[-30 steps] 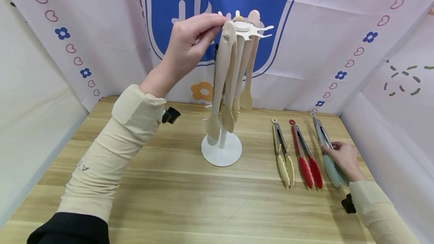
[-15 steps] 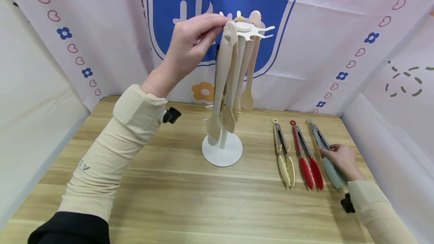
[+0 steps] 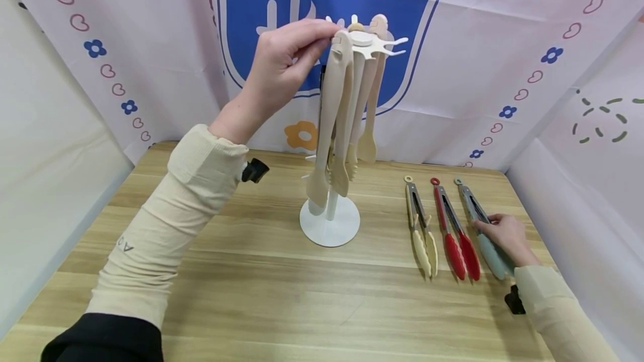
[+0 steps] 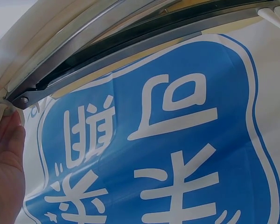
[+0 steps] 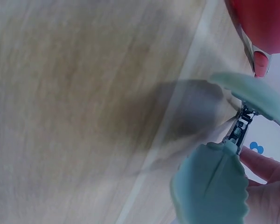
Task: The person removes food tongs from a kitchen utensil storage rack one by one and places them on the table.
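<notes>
Pale-green tongs [image 3: 488, 248] far right on the table [image 3: 282, 295], right hand [image 3: 508, 236] pinching them mid-length, likely for balance; left hand [image 3: 285, 60] pinches the white utensil rack [image 3: 362, 39] up top, seemingly steadying it.

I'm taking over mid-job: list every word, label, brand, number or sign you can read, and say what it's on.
Nothing reads with certainty.
Blue panel behind: large white stylised characters, cropped or tilted; unreadable to me.
Left sleeve: a few small dark letters, too small to read surely.
Pale green tongs, red tongs, cream tongs, white utensil stand: no lettering that I can make out.
</notes>
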A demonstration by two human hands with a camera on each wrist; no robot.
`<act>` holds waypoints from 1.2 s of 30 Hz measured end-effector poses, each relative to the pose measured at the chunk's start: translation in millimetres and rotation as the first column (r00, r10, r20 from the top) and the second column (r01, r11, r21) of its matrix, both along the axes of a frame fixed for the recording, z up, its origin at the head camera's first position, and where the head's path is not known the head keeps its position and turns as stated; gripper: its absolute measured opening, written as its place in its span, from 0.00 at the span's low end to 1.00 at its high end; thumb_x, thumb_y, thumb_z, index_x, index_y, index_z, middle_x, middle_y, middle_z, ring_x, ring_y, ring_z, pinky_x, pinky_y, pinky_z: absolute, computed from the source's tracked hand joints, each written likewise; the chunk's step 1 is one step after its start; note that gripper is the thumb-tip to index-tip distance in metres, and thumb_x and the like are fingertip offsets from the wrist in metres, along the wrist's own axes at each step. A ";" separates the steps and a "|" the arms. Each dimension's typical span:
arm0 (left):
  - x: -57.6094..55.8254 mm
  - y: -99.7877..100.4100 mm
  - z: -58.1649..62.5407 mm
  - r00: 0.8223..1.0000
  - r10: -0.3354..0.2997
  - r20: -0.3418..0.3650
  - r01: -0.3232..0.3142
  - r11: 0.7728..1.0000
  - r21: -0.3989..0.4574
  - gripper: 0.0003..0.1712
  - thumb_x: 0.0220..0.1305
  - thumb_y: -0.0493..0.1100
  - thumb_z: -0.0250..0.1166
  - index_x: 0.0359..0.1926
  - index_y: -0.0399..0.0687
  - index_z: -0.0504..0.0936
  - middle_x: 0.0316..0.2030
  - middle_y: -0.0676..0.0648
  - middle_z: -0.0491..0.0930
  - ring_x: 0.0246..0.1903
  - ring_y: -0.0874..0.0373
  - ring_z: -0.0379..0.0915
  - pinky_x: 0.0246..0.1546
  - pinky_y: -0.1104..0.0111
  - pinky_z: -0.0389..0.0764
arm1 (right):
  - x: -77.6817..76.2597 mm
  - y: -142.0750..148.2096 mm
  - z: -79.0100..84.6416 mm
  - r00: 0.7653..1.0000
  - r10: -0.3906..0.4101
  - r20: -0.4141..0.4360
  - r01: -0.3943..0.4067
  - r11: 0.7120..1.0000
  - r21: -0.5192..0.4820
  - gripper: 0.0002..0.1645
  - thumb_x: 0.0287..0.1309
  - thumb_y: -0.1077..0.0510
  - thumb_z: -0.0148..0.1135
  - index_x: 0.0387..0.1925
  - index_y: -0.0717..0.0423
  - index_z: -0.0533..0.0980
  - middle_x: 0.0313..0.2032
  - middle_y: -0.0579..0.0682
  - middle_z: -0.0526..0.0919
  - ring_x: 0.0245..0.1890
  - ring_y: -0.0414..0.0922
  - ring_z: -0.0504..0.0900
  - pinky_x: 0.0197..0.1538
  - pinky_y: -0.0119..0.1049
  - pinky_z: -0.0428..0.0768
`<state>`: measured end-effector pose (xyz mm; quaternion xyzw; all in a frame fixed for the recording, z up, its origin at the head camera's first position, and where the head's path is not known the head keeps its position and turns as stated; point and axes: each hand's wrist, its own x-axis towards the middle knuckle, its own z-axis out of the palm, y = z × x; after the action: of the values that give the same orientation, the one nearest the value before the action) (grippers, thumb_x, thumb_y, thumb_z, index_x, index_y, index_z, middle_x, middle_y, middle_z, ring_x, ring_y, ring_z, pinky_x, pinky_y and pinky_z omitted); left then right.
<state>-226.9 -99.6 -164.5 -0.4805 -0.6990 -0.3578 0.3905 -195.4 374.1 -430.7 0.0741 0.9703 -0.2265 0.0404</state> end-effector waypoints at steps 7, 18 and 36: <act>0.7 1.2 1.2 1.000 0.001 0.009 -0.001 1.000 0.004 0.12 0.64 0.30 0.52 0.43 0.27 0.79 0.42 0.35 0.79 0.49 0.51 0.74 0.58 0.69 0.67 | -0.8 0.5 -1.5 1.000 -0.007 0.027 0.007 1.000 0.014 0.40 0.54 0.40 0.57 0.44 0.77 0.72 0.40 0.72 0.76 0.33 0.56 0.73 0.27 0.36 0.69; 1.3 1.8 2.6 1.000 0.001 0.011 -0.001 1.000 0.007 0.12 0.64 0.30 0.52 0.44 0.28 0.79 0.43 0.36 0.80 0.50 0.53 0.74 0.57 0.69 0.68 | -1.4 -2.6 2.1 0.996 -0.008 0.091 0.006 1.000 0.026 0.40 0.54 0.39 0.57 0.42 0.78 0.72 0.34 0.67 0.77 0.28 0.51 0.71 0.24 0.33 0.69; 1.3 0.6 -0.4 1.000 0.010 0.017 -0.010 1.000 0.017 0.12 0.64 0.30 0.52 0.44 0.28 0.79 0.42 0.36 0.80 0.49 0.53 0.74 0.57 0.69 0.68 | -9.0 -45.1 48.5 0.973 -0.009 -0.230 -0.010 0.997 -0.080 0.30 0.63 0.50 0.45 0.51 0.76 0.68 0.46 0.73 0.73 0.46 0.64 0.72 0.44 0.56 0.73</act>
<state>-225.6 -99.0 -164.9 -0.4704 -0.7017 -0.3659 0.3904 -204.4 329.0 -382.2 0.0454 0.9586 -0.2723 -0.0695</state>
